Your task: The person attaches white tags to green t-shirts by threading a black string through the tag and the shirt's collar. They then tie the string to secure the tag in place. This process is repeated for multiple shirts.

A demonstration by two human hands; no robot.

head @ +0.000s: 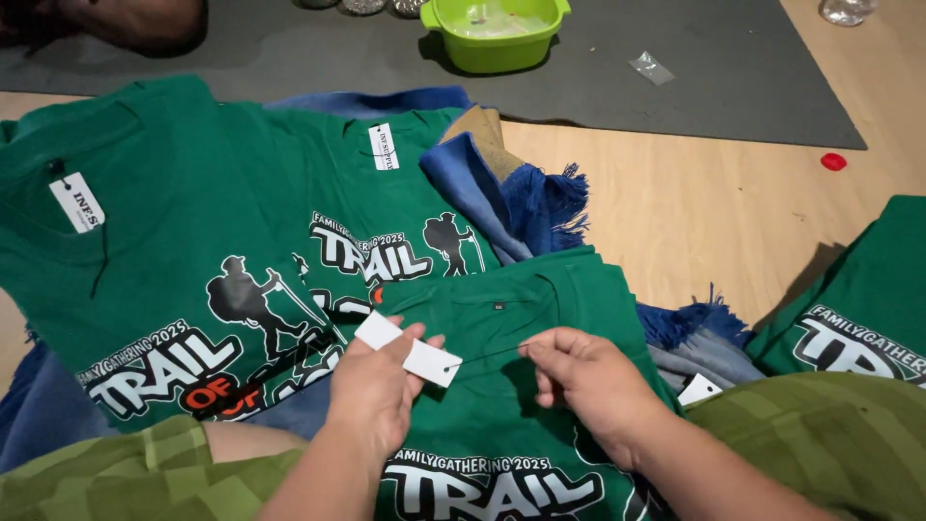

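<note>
Hands: I am watching both working over the green cotton printed T-shirt [502, 386] lying nearest me, my landmark here.
Left hand [378, 386]: it is pinching a white rectangular paper hang tag [410, 350] just above the shirt's collar area, fingers closed on the card.
Right hand [581, 376]: it is resting on the shirt's right shoulder, fingertips pinched on the thin dark tag string [492, 352] running from the card.
Second shirt: a matching green printed T-shirt [145, 289] is lying to the left of the landmark shirt, its own white tag [77, 203] showing at the neck.
Third shirt: another green one [386, 203] is lying beyond it, partly covered.
Cloth: a blue fringed fabric [521, 203] is lying behind the landmark shirt.
Tub: a lime-green plastic tub [494, 34] is sitting far beyond, on a grey mat [694, 77].
</note>
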